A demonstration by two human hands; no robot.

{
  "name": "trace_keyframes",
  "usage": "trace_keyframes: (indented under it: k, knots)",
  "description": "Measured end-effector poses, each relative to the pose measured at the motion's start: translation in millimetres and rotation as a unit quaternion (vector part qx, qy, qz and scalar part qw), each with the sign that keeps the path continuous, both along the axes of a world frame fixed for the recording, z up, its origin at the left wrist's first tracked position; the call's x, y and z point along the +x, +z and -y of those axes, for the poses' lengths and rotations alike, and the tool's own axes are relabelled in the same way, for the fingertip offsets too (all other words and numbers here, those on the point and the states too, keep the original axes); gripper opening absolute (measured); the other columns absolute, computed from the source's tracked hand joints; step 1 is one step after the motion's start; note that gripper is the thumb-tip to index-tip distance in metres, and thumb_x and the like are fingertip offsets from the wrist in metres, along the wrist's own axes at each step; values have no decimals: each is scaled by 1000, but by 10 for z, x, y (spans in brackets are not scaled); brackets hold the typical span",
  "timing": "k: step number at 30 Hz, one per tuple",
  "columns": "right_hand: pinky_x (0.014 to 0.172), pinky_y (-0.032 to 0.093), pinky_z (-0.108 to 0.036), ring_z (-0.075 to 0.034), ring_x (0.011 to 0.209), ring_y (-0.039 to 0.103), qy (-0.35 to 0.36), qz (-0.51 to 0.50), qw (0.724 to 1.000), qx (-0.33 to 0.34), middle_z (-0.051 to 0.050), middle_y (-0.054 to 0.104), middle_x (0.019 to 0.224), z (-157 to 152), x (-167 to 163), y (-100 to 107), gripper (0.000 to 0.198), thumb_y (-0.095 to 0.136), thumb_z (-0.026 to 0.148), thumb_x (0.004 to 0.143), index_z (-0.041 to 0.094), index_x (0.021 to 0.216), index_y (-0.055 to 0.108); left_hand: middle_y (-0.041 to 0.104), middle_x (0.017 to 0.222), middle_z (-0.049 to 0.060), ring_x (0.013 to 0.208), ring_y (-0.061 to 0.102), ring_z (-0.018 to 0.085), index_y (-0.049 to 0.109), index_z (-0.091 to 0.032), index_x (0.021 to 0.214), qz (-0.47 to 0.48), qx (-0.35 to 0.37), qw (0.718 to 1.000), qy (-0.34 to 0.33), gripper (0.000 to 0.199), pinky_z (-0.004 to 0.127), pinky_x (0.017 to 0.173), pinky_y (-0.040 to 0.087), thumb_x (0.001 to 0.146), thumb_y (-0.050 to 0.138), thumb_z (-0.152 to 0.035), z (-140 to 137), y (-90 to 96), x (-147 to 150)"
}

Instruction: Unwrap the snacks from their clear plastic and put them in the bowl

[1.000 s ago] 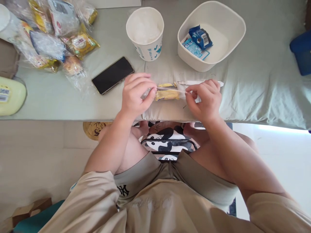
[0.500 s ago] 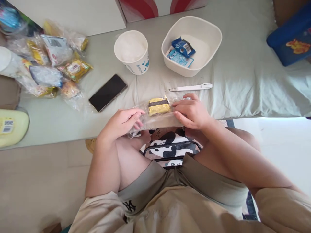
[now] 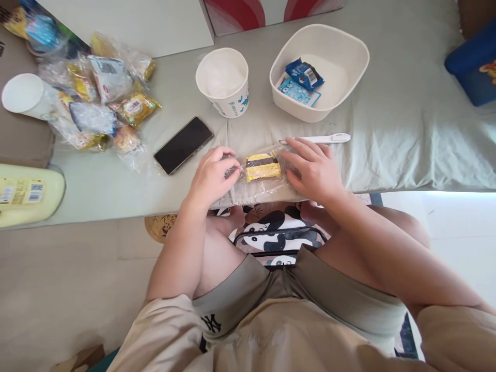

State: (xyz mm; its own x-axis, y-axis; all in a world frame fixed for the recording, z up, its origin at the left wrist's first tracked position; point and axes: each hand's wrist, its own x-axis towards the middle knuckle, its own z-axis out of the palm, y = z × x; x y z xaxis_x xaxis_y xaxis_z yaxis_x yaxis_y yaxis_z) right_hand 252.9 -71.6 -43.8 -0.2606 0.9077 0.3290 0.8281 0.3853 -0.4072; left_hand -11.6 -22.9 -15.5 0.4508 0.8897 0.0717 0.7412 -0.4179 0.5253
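A small yellow packet with a dark band (image 3: 263, 166) lies at the front of the cloth-covered surface, on or inside a sheet of clear plastic film (image 3: 253, 192). To its left, my left hand (image 3: 215, 174) curves over the film's edge, fingers bent and apart, gripping nothing that I can see. My right hand (image 3: 313, 170) rests at the packet's right side with fingers spread over the film. Just beyond the right fingers is a white pen-style cutter (image 3: 329, 138), its left end partly covered by them.
Behind are a paper cup (image 3: 232, 106) with white filling and a white basin (image 3: 318, 111) holding blue packets. Leftward lie a black phone (image 3: 183, 145), several wrapped snacks (image 3: 135, 106), another white cup (image 3: 25, 93) and a pale yellow bottle (image 3: 50, 196). A blue container (image 3: 470, 75) stands far right.
My left hand has moved forward and its fingers have curled along the film's left side. My right fingers have spread further forward, reaching the cutter. The view has shifted slightly left.
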Motion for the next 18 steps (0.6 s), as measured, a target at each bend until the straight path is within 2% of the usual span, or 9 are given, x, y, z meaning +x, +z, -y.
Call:
trace_keyframes:
  k: [2, 5, 7, 9, 12, 15, 18]
  knots:
    - [98, 36, -51, -34, 130, 52, -18, -3, 1000, 21, -11, 61, 142, 15, 8, 2, 38, 51, 17, 90, 27, 123, 66, 71, 102, 6, 93, 65, 20, 73, -21, 86, 52, -27, 998, 4, 18, 35, 87, 51, 90, 58, -30, 8, -7, 41]
    - [93, 38, -46, -29, 114, 57, -19, -16, 998, 49, -9, 67, 124, 47, 2, 23, 35, 47, 15, 92, 29, 116, 67, 73, 88, 5, 84, 67, 18, 72, -20, 86, 105, -10, 993, 47, 25, 32, 82, 53, 94, 53, -34, 18, -7, 93]
    - [88, 38, -42, -25, 101, 59, 11, -15, 999, 51, -7, 69, 111, 67, -22, 48, 27, 48, 19, 94, 29, 110, 68, 74, 97, 7, 92, 68, 20, 73, -20, 88, 109, 41, 991, 70, 25, 34, 90, 53, 93, 54, -35, 15, 6, 111]
    - [86, 38, -41, -26, 99, 58, 40, -4, 999, 37, -8, 69, 111, 76, -54, 70, 21, 54, 29, 94, 27, 111, 67, 72, 115, 8, 109, 66, 23, 74, -21, 98, 84, 67, 993, 50, 22, 38, 101, 50, 88, 62, -37, 7, 28, 111]
    - [88, 38, -42, -29, 108, 57, 50, 10, 999, 16, -10, 67, 123, 58, -77, 67, 30, 62, 36, 90, 25, 118, 65, 64, 134, 9, 125, 59, 26, 72, -24, 114, 30, 20, 999, -35, 38, 42, 110, 46, 78, 74, -35, -2, 58, 78]
    - [86, 38, -42, -27, 106, 58, 31, 16, 999, 20, -8, 70, 117, 18, -49, 32, 16, 57, 27, 93, 25, 104, 68, 67, 129, 9, 118, 64, 24, 72, -23, 115, 22, -20, 998, -53, 33, 40, 107, 48, 82, 68, -28, -6, 65, 27]
    - [83, 38, -42, -25, 98, 58, -53, 15, 996, 70, -5, 71, 105, -4, -13, 23, 19, 51, 21, 95, 28, 93, 68, 73, 116, 8, 105, 69, 22, 73, -22, 107, 35, -27, 999, -26, 26, 37, 100, 51, 84, 62, -25, -12, 63, -5]
